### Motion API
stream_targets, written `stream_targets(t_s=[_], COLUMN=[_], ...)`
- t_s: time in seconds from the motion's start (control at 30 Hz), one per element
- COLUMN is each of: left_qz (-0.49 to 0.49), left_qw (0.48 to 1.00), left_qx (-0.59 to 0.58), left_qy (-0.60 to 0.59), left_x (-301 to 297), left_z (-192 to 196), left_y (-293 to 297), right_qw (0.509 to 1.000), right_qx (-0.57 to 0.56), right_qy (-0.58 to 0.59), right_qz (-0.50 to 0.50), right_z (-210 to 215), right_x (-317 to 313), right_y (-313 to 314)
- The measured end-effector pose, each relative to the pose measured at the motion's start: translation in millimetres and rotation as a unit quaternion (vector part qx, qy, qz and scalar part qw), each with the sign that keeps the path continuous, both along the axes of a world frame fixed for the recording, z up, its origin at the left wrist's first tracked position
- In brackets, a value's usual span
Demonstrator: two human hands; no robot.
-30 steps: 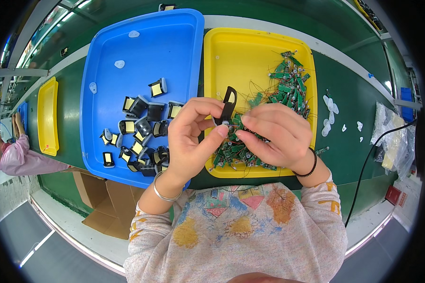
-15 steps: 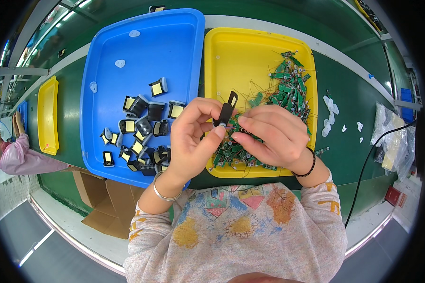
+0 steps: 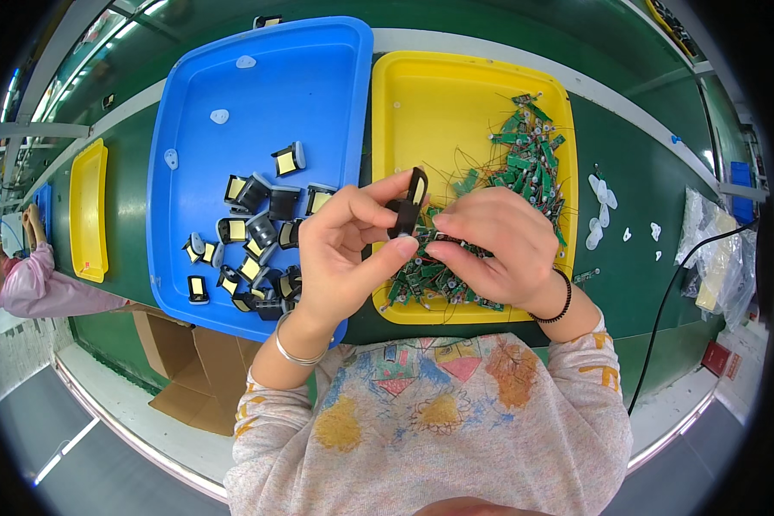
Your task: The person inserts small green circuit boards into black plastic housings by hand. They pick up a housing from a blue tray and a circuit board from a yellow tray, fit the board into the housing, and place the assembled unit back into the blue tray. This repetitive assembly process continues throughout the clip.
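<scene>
My left hand (image 3: pixel 346 248) grips a small black plastic housing (image 3: pixel 408 201) between thumb and fingers, above the seam of the two trays. My right hand (image 3: pixel 496 247) meets it from the right, pinching a small green circuit board at the housing's lower edge; the board is mostly hidden by my fingers. Under my right hand lies a pile of green circuit boards with thin wires (image 3: pixel 525 159) in the yellow tray (image 3: pixel 439 103). Several black housings with yellow faces (image 3: pixel 254 232) lie in the blue tray (image 3: pixel 267 86).
A green work surface (image 3: pixel 645 163) carries small white scraps (image 3: pixel 600 191) right of the yellow tray, a black cable (image 3: pixel 671 301) and clear bags (image 3: pixel 718 249). Another yellow tray (image 3: pixel 89 211) sits far left, near another person in pink (image 3: pixel 26 284). A cardboard box (image 3: pixel 181 378) stands below the bench.
Both hands stay joined at the black housing, which has tilted slightly; otherwise nothing has visibly moved.
</scene>
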State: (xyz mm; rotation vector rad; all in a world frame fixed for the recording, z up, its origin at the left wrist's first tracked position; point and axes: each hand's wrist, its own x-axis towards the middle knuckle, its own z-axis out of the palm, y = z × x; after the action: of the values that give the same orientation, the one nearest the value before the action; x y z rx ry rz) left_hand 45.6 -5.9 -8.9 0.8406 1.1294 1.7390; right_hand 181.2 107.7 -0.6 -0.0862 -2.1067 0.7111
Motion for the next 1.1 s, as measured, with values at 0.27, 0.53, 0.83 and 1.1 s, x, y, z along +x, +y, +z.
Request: stream_targets(t_s=[0.27,0.53,0.83,1.1], left_qz=[0.037,0.015,0.073,-0.034], left_qw=[0.998,0.997,0.941,0.999], left_qx=[0.024,-0.066,-0.017,-0.025], left_qy=[0.041,0.041,0.329,-0.027], left_x=[0.0,-7.3,-8.4,-3.2], left_z=[1.0,4.7,-1.7,2.5], left_y=[-3.9,-0.1,4.1,2.5], right_qw=[0.991,0.958,0.867,0.838], right_qx=[-0.119,-0.251,-0.46,-0.521], right_qy=[-0.024,-0.134,-0.14,-0.081], right_qz=[0.06,0.044,0.127,0.142], right_z=[0.1,8.7,-4.8,-0.4], right_x=[3.2,9.4,6.9,9.3], right_y=[-0.9,-0.3,2.1,-0.6])
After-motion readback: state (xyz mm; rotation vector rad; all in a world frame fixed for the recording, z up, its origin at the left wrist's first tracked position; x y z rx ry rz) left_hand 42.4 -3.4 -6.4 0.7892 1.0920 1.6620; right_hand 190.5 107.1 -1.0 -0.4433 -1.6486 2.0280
